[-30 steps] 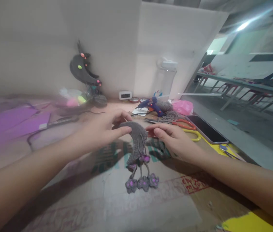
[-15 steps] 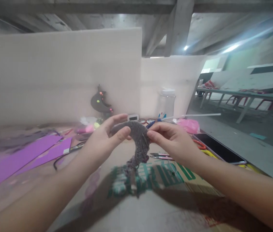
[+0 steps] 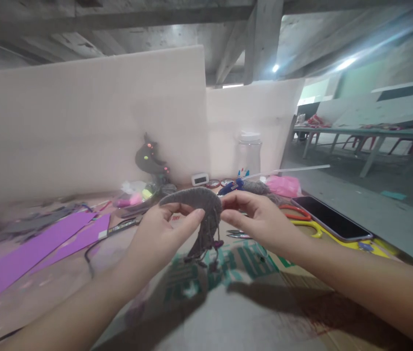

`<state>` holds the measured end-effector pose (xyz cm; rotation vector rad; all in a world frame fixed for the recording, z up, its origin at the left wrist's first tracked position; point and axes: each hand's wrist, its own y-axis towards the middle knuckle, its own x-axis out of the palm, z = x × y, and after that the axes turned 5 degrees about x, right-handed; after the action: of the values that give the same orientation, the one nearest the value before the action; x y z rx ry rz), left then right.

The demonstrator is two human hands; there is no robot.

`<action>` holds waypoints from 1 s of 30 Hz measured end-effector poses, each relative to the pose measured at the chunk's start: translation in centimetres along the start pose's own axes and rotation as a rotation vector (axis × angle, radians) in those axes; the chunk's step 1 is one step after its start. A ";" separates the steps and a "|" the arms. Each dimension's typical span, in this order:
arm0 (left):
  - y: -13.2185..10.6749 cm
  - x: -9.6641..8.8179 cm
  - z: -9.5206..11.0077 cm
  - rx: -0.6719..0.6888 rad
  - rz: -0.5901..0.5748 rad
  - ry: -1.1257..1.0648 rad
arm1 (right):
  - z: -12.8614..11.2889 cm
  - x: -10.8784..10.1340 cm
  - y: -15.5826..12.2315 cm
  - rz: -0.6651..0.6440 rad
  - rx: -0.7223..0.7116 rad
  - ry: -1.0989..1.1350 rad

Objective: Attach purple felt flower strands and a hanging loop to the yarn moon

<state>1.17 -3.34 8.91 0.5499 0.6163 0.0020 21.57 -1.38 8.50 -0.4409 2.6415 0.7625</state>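
Note:
A grey crescent wrapped in yarn (image 3: 211, 207) is held up above the cardboard, its pointed end toward the left and loose yarn strands dangling below. My left hand (image 3: 162, 234) is closed on the crescent's left part, thumb in front and fingers behind. At the crescent's right edge, my right hand (image 3: 253, 214) pinches with thumb and forefinger; whether it grips the edge or a strand is hard to see. Just below that hand lie small snips (image 3: 238, 234), partly covered. Behind it are a blue glue gun (image 3: 233, 186) and a ball of grey yarn (image 3: 256, 187).
Printed cardboard (image 3: 206, 302) covers the work surface. Purple sheets (image 3: 38, 258) and a cutter knife (image 3: 122, 225) lie left. Scissors with yellow handles (image 3: 312, 228) and a phone (image 3: 332, 219) lie right. Behind stand a decorated dark crescent (image 3: 149, 158), a small digital display (image 3: 200, 180) and a clear jar (image 3: 248, 153).
The crescent has turned and dropped slightly, its pointed end now showing above my left hand. My left fingers have curled in behind it. The camera view has shifted a little.

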 end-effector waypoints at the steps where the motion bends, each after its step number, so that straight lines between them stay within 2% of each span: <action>1: -0.1 0.0 0.1 0.021 0.005 0.038 | 0.0 0.1 0.0 -0.010 0.016 -0.001; 6: -0.3 0.0 0.9 0.118 0.007 0.151 | -0.4 0.3 -0.4 0.007 0.023 -0.008; 14: -0.3 -0.1 0.8 0.115 -0.028 0.108 | -0.9 0.1 -0.5 0.030 -0.022 -0.069; 20: -0.1 -0.2 0.2 0.006 -0.066 -0.037 | -0.4 -0.2 -0.2 -0.034 -0.014 -0.003; 25: 0.0 -0.2 0.1 -0.017 -0.101 -0.078 | -0.2 -0.7 -0.2 -0.085 -0.060 0.073; 27: 0.0 -0.1 0.0 -0.022 -0.092 -0.088 | -0.3 -1.0 -0.1 -0.039 -0.097 0.084; 30: 0.1 -0.2 0.0 -0.022 -0.066 -0.073 | -0.8 -1.8 0.0 0.167 -0.124 0.051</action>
<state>1.00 -3.28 9.05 0.5055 0.5619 -0.0731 22.94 -1.44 9.89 -0.2780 2.7141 0.9827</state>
